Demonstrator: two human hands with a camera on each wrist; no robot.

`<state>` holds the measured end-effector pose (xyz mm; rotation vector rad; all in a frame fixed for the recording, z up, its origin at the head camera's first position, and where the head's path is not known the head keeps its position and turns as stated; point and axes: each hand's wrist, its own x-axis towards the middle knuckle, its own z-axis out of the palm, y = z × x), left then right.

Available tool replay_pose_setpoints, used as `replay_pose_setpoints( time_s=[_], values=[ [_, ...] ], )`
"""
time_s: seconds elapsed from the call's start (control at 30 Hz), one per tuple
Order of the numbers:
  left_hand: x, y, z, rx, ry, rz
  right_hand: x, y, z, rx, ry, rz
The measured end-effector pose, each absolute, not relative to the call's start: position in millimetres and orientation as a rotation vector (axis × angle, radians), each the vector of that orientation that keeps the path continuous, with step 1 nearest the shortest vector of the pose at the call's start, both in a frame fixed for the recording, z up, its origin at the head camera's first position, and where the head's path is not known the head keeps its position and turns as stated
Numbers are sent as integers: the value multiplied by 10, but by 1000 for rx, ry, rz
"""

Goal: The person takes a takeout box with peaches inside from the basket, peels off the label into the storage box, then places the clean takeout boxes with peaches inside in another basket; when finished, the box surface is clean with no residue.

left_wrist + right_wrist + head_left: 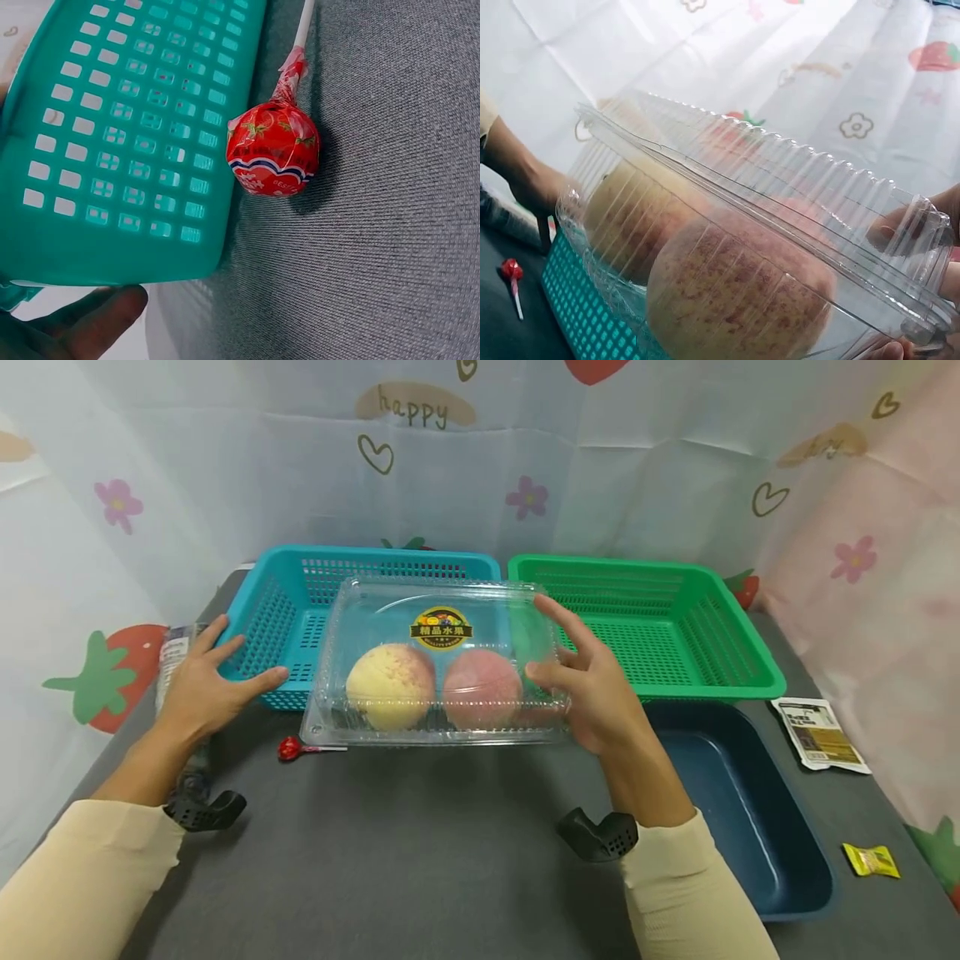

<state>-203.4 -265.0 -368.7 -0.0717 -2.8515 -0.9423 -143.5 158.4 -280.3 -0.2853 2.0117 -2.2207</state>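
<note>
My right hand (600, 685) grips the right end of a clear plastic fruit box (480, 597), thumb and index finger on its lid. Inside sit two peaches, a yellowish peach (390, 685) on the left and a pink peach (482, 689) beside it. The box is held tilted, overlapping the front of the blue basket (397, 553) in the head view. At that basket's left front corner, my left hand (202, 685) has its fingers spread at the rim, holding nothing. A red-wrapped lollipop (274, 150) lies in front of the basket.
Right of the blue basket stands a green basket (705, 689). A dark blue tub (813, 868) is in front of it, partly behind my right forearm. Farther right lie a white-and-brown packet (817, 735) and a yellow wrapped sweet (870, 860). A transparent package (172, 652) lies behind my left hand.
</note>
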Motion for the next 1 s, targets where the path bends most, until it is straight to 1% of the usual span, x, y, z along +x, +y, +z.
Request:
replay_pose_setpoints(
  time_s=[0.47, 0.8, 1.0],
  values=[
    [-2006, -2646, -3732, -82, -2871, -973, -973, 1851, -3079, -400, 1959, -2289],
    [-2030, -2640, -3743, -145, -2825, -1001, -686, 2027, -3365, -342, 1991, -2318],
    [-2046, -2643, -3735, -89, -2830, -959, -618, 2009, -3511, -342, 1890, -2399]
  ],
)
